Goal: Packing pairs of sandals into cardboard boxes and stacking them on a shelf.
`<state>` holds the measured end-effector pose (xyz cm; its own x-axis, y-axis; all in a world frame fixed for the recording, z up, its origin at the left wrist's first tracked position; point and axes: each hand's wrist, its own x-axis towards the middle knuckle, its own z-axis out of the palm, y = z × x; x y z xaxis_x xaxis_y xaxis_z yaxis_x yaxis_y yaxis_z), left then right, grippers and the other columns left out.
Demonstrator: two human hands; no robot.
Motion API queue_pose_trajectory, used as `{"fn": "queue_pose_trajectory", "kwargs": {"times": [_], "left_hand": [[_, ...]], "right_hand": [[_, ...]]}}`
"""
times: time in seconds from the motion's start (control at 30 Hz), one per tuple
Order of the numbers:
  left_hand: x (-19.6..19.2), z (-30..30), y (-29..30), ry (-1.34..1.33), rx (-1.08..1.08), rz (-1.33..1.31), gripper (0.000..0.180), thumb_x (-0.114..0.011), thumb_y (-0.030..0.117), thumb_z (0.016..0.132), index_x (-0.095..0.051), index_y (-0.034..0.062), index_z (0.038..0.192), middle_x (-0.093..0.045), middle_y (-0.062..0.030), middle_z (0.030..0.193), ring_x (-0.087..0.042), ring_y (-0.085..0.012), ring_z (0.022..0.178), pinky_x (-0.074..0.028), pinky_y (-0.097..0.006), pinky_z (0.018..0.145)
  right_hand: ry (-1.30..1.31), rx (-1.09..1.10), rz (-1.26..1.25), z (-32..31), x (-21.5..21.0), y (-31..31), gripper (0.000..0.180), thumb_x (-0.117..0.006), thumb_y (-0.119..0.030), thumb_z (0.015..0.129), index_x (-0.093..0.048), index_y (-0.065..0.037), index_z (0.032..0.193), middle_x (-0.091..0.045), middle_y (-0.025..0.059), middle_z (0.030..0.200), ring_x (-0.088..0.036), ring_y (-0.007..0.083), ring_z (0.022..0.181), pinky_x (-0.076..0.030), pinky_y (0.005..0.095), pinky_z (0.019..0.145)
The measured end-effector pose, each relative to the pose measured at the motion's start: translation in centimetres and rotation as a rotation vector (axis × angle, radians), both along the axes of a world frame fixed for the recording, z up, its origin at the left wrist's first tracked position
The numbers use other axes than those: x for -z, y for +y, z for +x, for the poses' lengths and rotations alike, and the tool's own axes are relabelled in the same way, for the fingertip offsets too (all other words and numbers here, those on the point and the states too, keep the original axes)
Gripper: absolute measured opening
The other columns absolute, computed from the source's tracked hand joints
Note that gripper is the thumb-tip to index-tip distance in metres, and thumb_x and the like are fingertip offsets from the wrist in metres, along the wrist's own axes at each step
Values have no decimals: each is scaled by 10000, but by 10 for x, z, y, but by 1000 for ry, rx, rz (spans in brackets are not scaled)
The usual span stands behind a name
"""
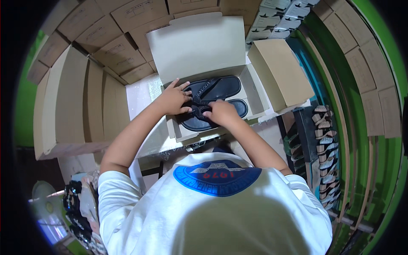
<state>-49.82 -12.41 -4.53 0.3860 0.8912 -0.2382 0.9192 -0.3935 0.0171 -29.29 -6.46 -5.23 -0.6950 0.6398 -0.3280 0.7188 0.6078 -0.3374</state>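
Observation:
An open cardboard shoe box point(258, 91) lies on the table in front of me, its lid point(197, 44) standing up behind it. Two black sandals lie side by side inside: the far one point(219, 87) and the near one point(199, 119). My left hand point(174, 100) rests on the left ends of the sandals, fingers spread over their straps. My right hand point(221, 112) presses on the near sandal's strap in the middle of the box.
Stacks of closed brown cartons point(76, 93) stand at the left and behind. A flat beige box point(280, 72) lies at the right. A rack of sandals point(325, 148) stands at the lower right, and more dark sandals point(74, 204) sit at the lower left.

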Motion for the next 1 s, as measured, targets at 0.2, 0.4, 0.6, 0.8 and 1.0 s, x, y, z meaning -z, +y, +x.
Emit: {"fn": "queue_pose_trajectory", "kwargs": {"times": [0.2, 0.4, 0.6, 0.8, 1.0], "left_hand": [[15, 37, -10, 45, -385, -46, 568, -564, 466, 783, -532, 82, 1200, -466, -66, 1301, -245, -290, 1317, -107, -500, 1077], [28, 66, -15, 137, -613, -126, 654, -548, 481, 790, -426, 82, 1294, -394, -106, 1357, -246, -296, 1317, -122, -503, 1073], [41, 75, -20, -5, -825, -99, 637, -595, 422, 778, -418, 108, 1303, -401, -123, 1347, -287, -307, 1296, -156, -497, 1064], [38, 92, -30, 9, -869, -131, 630, -571, 436, 794, -415, 98, 1302, -378, -135, 1362, -305, -324, 1283, -200, -488, 1052], [41, 117, -42, 33, -942, -171, 605, -580, 428, 789, -451, 85, 1270, -394, -137, 1347, -318, -311, 1277, -247, -471, 1039]], "right_hand": [[186, -150, 161, -5, 33, 40, 241, -649, -260, 748, -633, -140, 956, -604, 103, 1023, -565, 269, 970, -350, 503, 935], [157, -273, 107, -9, 19, 58, 127, -545, -200, 795, -649, -152, 851, -637, 93, 877, -583, 285, 910, -253, 610, 961], [-148, -375, 67, -8, 26, 67, 240, -580, -232, 797, -648, -197, 1024, -634, 89, 1008, -562, 272, 1024, -185, 612, 1006], [-54, -370, 48, -1, 36, 71, 197, -559, -252, 823, -635, -167, 984, -629, 89, 986, -560, 298, 999, -214, 610, 993], [77, -332, 238, 15, 14, 67, 221, -591, -307, 797, -651, -172, 961, -641, 79, 932, -562, 286, 999, -320, 546, 949]]}}
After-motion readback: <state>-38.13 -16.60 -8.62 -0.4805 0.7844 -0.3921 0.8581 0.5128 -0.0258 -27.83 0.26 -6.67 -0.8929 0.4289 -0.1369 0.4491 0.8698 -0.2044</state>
